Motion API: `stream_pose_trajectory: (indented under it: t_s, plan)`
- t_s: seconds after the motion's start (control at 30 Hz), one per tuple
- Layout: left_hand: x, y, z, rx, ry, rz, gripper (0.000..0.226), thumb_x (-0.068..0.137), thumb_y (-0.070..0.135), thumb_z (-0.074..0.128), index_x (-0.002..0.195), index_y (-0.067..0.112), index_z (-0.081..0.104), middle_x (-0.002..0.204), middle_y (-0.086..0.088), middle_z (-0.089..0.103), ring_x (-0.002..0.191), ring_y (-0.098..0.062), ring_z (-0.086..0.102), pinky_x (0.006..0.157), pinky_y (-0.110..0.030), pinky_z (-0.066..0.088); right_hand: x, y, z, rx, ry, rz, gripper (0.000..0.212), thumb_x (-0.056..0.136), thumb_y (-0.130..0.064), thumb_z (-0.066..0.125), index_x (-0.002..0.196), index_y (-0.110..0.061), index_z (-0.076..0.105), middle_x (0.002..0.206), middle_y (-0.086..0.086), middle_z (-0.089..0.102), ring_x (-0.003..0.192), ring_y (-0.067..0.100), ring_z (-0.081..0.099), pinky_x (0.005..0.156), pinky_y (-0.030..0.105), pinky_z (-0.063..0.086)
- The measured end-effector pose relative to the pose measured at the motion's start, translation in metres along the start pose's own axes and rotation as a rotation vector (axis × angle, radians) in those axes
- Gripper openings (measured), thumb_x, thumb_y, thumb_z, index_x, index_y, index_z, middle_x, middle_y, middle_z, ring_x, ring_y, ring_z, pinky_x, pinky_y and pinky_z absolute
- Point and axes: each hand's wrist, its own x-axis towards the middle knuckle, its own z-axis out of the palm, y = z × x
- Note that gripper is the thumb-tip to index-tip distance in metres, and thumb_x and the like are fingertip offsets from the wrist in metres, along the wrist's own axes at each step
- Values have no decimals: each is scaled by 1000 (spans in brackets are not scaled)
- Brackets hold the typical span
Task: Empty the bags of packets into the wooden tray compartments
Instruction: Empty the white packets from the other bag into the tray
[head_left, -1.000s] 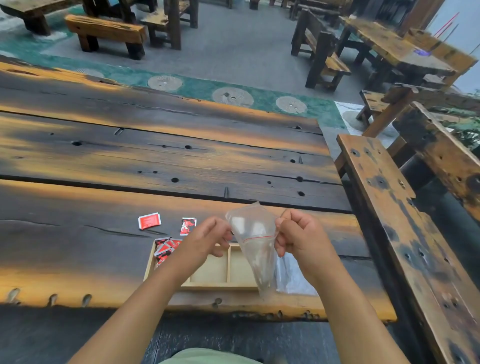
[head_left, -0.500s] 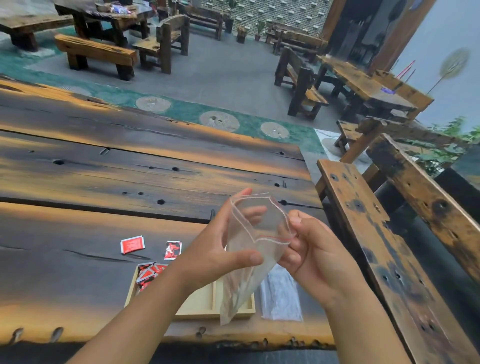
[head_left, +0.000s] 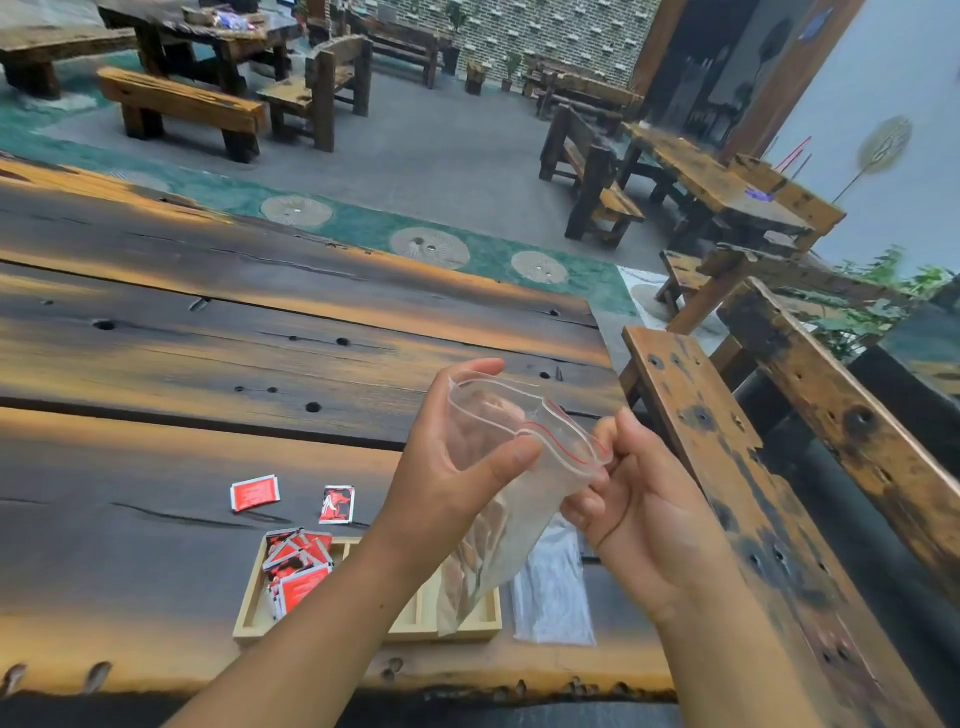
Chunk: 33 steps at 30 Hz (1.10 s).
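Head view: above the wooden tray (head_left: 244, 621), the left hand (head_left: 457, 467) and right hand (head_left: 639, 499) each pinch the open mouth of a clear bag (head_left: 519, 467). Packets (head_left: 296, 566) fill the tray's left compartment; 2 loose packets (head_left: 254, 492) lie just beyond it.

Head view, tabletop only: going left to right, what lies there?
Loose red packet → red-and-black packet → wooden tray with its heap of packets → flat clear bag lying right of the tray.
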Motion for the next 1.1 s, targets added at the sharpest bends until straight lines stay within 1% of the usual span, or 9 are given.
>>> stream_pose_trajectory:
  t_s: [0.2, 0.27, 0.37, 0.47, 0.63, 0.7, 0.9, 1.0, 1.1]
  plan:
    - [1, 12, 6, -64, -135, 10, 65, 76, 21, 77, 134, 20, 49, 95, 0, 70, 93, -19, 68, 82, -31, 52, 18, 26, -19, -287, 143, -93, 29, 105, -17, 44, 104, 8, 61, 100, 17, 69, 99, 34, 62, 85, 40, 55]
    - [1, 14, 11, -88, -142, 14, 60, 77, 19, 73, 132, 15, 51, 94, -3, 69, 90, -20, 67, 80, -32, 52, 17, 28, -15, -283, -6, -15, 29, 107, -13, 37, 120, -7, 63, 111, 3, 74, 111, 30, 64, 90, 39, 56]
    - [3, 14, 17, -156, -118, -16, 62, 76, 20, 73, 132, 10, 50, 92, -4, 69, 87, -19, 67, 76, -30, 54, 11, 37, -24, -319, -330, 107, 43, 105, -25, 29, 144, -22, 47, 143, 12, 57, 132, 36, 52, 106, 60, 41]
    - [6, 5, 16, -253, -105, -93, 72, 75, 26, 80, 136, 5, 46, 92, -4, 70, 82, -19, 68, 73, -28, 55, 2, 52, -43, -421, -414, 286, 41, 109, -21, 27, 144, -15, 47, 141, 21, 55, 127, 46, 53, 103, 70, 39]
    - [7, -28, 9, -450, -11, -305, 78, 65, 38, 89, 130, 13, 53, 89, -5, 63, 77, -21, 63, 71, -36, 54, -10, 63, -62, -406, -422, 424, 84, 71, -54, 82, 136, -9, 53, 122, 25, 62, 99, 50, 58, 81, 46, 54]
    - [6, -42, 11, -475, 27, -382, 79, 61, 39, 92, 124, 13, 53, 89, -6, 65, 77, -22, 64, 72, -37, 55, -13, 70, -71, -393, -403, 441, 81, 70, -52, 84, 134, -11, 55, 127, 29, 61, 112, 59, 54, 93, 57, 50]
    - [3, -83, 9, -457, 199, -562, 66, 43, 43, 97, 98, 12, 77, 89, -9, 69, 73, -24, 68, 71, -38, 60, -28, 92, -89, -225, -254, 453, 48, 86, -33, 72, 126, -9, 63, 126, 17, 68, 114, 33, 65, 100, 48, 51]
    - [-6, -100, 7, -395, 230, -614, 55, 63, 44, 86, 107, 13, 73, 97, -12, 69, 80, -26, 72, 74, -40, 62, -38, 106, -102, -144, -183, 521, 49, 84, -30, 72, 124, -3, 62, 121, 15, 70, 108, 30, 67, 94, 45, 54]
    - [-24, -119, 5, -423, 249, -742, 75, 69, 57, 79, 122, 7, 67, 108, -15, 72, 94, -29, 72, 90, -48, 55, -47, 117, -113, -76, -129, 575, 52, 84, -29, 71, 127, 0, 61, 124, 22, 67, 108, 33, 65, 98, 53, 51]
